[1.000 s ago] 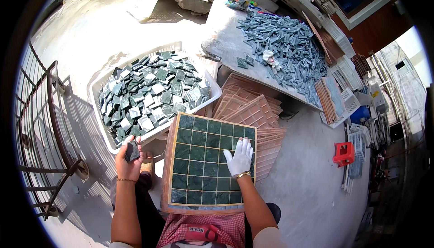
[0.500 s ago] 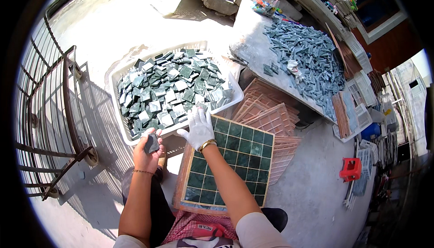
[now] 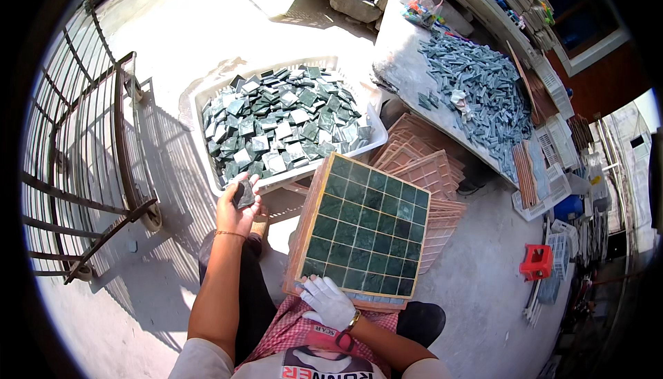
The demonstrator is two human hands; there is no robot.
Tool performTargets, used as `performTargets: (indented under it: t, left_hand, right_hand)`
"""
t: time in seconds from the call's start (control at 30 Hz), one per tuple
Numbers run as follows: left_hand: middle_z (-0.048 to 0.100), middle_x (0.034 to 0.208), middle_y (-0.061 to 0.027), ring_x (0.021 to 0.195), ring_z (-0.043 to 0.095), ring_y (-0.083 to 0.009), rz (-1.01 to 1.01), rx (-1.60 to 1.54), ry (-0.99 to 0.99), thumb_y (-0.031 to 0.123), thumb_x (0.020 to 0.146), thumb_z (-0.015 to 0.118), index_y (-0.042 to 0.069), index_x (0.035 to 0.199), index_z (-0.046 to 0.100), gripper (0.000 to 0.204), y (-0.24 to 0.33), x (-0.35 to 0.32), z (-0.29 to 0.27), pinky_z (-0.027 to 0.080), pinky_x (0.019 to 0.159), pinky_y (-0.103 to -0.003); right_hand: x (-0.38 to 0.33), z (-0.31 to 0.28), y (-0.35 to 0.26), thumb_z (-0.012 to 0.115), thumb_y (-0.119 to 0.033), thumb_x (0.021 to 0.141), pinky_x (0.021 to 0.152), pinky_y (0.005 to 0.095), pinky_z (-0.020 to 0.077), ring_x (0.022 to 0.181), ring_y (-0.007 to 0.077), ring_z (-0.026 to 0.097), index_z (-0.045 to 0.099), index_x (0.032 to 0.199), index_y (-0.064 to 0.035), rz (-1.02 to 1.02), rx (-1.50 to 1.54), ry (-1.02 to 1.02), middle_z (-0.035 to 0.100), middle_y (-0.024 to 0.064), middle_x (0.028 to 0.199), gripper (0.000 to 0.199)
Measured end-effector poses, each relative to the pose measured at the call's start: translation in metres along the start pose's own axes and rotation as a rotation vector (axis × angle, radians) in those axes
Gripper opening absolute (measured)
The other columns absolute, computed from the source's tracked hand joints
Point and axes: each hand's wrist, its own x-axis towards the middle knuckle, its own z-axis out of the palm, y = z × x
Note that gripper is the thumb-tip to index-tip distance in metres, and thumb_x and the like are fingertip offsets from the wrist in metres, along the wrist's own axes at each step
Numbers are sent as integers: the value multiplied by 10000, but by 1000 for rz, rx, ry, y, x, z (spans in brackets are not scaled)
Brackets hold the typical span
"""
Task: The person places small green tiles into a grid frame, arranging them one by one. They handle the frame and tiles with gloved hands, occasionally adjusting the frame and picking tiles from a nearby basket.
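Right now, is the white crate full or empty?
Mostly full: green tiles heap across the crate, hiding most of its bottom.

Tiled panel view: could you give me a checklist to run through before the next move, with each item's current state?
1. Left hand holding stone: ok, a dark piece sits in its fingers.
2. Number of pieces in that hand: cannot tell, they overlap or are hidden.
3. Right hand off the tiled face: not ok, its fingertips lie at the near left corner of the tiled panel.
4. Panel cells filled: ok, the visible cells hold green tiles.
5. Loose tiles nearby: ok, heaped in the white crate.
6. Both hands gloved: not ok, only the right is.
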Motion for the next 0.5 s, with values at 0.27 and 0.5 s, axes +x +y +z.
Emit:
performTargets:
  t: [0.27,0.5]
  left_hand:
    - [462,1218,-253,904,552,-275,-98,-3,-57,189,898,434,-24,1207,393,378,-11,-1,11,492,756,-366]
    - [515,1141,-243,1007,548,-337,-229,-3,-100,122,867,411,-143,1151,394,390,-40,1,19,445,897,-458]
  right_hand:
    - [-90,-22,94,634,-336,762,1010,488,261,1219,429,317,331,1274,43,955,-431,429,324,286,1320,705]
    - [24,2,-3,643,-442,711,1030,472,250,1235,373,333,400,1265,9,328,-143,256,370,218,1319,754]
